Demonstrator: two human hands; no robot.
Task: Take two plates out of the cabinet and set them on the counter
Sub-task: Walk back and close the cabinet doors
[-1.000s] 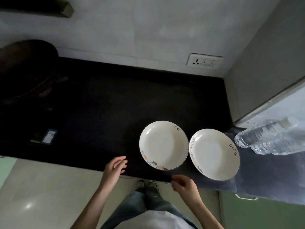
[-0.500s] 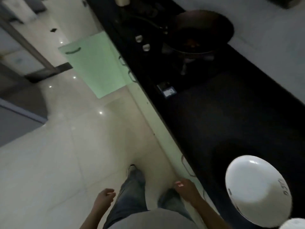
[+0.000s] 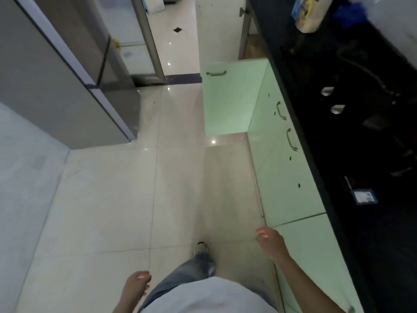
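No plates in view. The cabinet door (image 3: 228,98) is swung wide open over the floor (image 3: 112,199), next to the black desk (image 3: 361,154). Left hand (image 3: 135,288) hangs low w/ fingers loosely curled, holding nothing. Right hand (image 3: 272,243) is near the green cabinet fronts (image 3: 284,177), fingers curled too, empty. One shoe (image 3: 201,247) is on the tiles.

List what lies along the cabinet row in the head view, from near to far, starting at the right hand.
Right hand → closed cabinet door → its two handles → open cabinet door, swung out over the floor → white unit at the far end.
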